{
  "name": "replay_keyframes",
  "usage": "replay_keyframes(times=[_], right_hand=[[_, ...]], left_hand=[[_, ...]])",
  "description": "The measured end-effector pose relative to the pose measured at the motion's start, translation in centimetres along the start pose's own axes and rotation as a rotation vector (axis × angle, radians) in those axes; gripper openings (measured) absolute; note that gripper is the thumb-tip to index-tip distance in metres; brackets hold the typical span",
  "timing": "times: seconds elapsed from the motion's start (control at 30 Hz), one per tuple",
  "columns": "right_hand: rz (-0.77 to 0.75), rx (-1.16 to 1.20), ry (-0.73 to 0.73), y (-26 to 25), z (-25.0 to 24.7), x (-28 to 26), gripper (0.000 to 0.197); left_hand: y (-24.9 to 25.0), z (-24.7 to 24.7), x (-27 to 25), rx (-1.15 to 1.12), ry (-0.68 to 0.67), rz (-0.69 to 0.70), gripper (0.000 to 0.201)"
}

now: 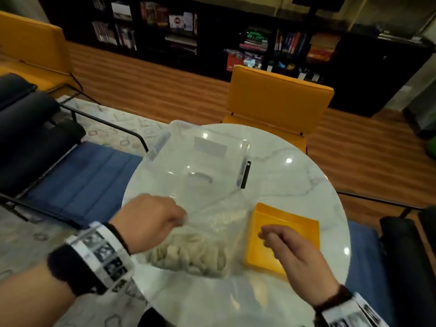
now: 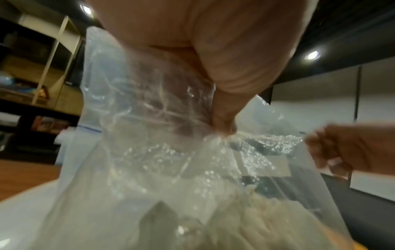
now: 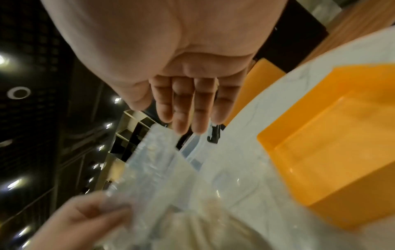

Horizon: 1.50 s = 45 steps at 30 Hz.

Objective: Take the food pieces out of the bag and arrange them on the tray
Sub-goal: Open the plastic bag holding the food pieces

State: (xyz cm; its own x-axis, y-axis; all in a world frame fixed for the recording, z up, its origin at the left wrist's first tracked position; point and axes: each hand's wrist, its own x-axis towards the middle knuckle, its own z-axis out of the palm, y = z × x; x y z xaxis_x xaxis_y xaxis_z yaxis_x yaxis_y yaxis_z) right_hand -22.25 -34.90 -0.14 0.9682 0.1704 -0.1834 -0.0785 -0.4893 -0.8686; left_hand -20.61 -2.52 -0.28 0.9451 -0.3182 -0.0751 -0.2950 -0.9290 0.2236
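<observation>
A clear plastic bag (image 1: 212,220) of pale food pieces (image 1: 188,253) stands on the round marble table (image 1: 295,173). My left hand (image 1: 181,218) pinches the bag's upper edge and holds it up; the left wrist view shows the fingers (image 2: 224,125) bunching the film above the pieces (image 2: 267,219). My right hand (image 1: 264,237) hovers over the empty yellow tray (image 1: 285,213) just right of the bag, fingers relaxed and holding nothing. In the right wrist view its fingertips (image 3: 188,128) sit just above the bag's zip edge (image 3: 153,147), beside the tray (image 3: 320,152).
A clear plastic storage box (image 1: 205,156) with a black clip (image 1: 245,174) stands at the table's far side. A yellow chair (image 1: 278,97) is behind the table. Blue seats flank it left (image 1: 77,185) and right.
</observation>
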Motion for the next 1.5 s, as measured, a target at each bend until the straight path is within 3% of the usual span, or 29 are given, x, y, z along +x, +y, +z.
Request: replay_keyframes(times=[0.17, 0.3, 0.37, 0.43, 0.5, 0.57, 0.63, 0.73, 0.87, 1.0, 1.1, 1.2, 1.37, 1.5], right_hand=[[0.167, -0.013, -0.111, 1.0, 5.3, 5.5, 0.06], [0.316, 0.177, 0.02, 1.3, 8.0, 7.5, 0.067], [0.359, 0.322, 0.05, 0.9, 8.4, 7.9, 0.054], [0.307, 0.395, 0.013, -0.1, 8.3, 8.0, 0.025], [0.212, 0.415, -0.035, -1.3, 7.9, 7.8, 0.005], [0.14, 0.429, -0.078, -2.5, 7.5, 7.6, 0.008], [0.078, 0.399, -0.088, -3.5, 7.3, 7.4, 0.009], [0.01, 0.32, -0.035, -4.6, 7.2, 7.7, 0.016], [-0.037, 0.317, -0.021, -5.9, 6.4, 8.6, 0.018], [-0.044, 0.233, -0.061, -6.0, 6.3, 9.4, 0.013], [-0.009, 0.044, 0.122, -4.5, 6.5, 9.4, 0.029], [0.043, 0.086, 0.317, -4.8, 6.2, 8.2, 0.013], [0.181, 0.288, 0.153, -5.5, 6.8, 7.1, 0.024], [0.269, 0.383, 0.091, -5.1, 6.2, 7.2, 0.024]], left_hand=[[-1.3, 6.9, -0.8, 0.032, 0.033, 0.012, 0.032], [-2.2, 7.5, -1.6, -0.053, 0.028, 0.018, 0.028], [-2.3, 6.5, -1.5, -0.109, -0.043, 0.048, 0.034], [-2.2, 4.8, -1.2, -0.195, -0.118, 0.055, 0.054], [-1.7, 3.1, -0.3, -0.313, 0.019, 0.069, 0.063], [-0.9, 1.5, 1.1, -0.413, 0.137, 0.036, 0.063], [0.0, 0.2, 2.7, -0.501, 0.068, -0.008, 0.051], [0.9, -2.1, 4.1, -0.565, -0.1, -0.007, 0.004], [2.2, -4.3, 4.3, -0.678, -0.166, -0.045, 0.013], [3.6, -3.5, 5.3, -0.81, -0.166, -0.215, 0.017], [4.1, -2.2, 6.2, -0.97, -0.103, -0.362, 0.016], [4.8, -1.0, 7.0, -1.125, -0.038, -0.452, 0.012], [5.8, 0.2, 7.4, -1.198, -0.072, -0.463, 0.005], [5.6, 1.0, 7.1, -1.135, -0.104, -0.402, 0.013]])
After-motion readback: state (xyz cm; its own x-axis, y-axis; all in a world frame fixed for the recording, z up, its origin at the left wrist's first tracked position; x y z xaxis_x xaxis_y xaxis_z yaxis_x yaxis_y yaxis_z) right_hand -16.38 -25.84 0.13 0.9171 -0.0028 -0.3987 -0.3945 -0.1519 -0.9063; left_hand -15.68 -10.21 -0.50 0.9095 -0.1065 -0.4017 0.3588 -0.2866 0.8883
